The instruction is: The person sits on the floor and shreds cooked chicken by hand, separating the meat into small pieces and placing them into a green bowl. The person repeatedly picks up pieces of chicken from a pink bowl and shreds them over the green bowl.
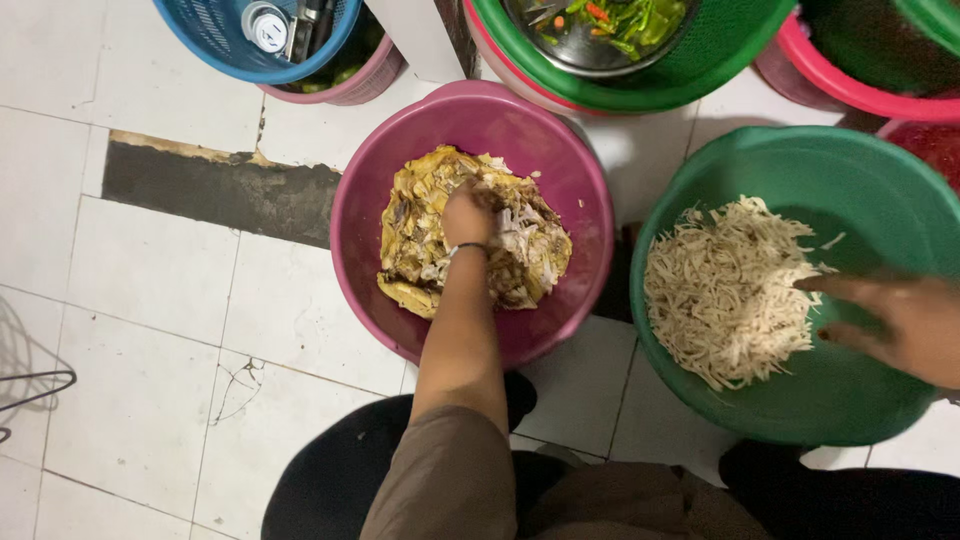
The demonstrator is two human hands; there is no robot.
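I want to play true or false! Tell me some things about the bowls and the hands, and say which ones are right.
1. The left hand is inside the pink basin, on the cooked chicken pieces. True.
2. The shredded white meat lies in a blue basin. False: it lies in the green basin.
3. The right hand reaches over the green basin with its fingers spread. True.
4. The floor is covered with grass. False: it is white tile with a dark patch.
5. A wristband is on the left wrist. True.
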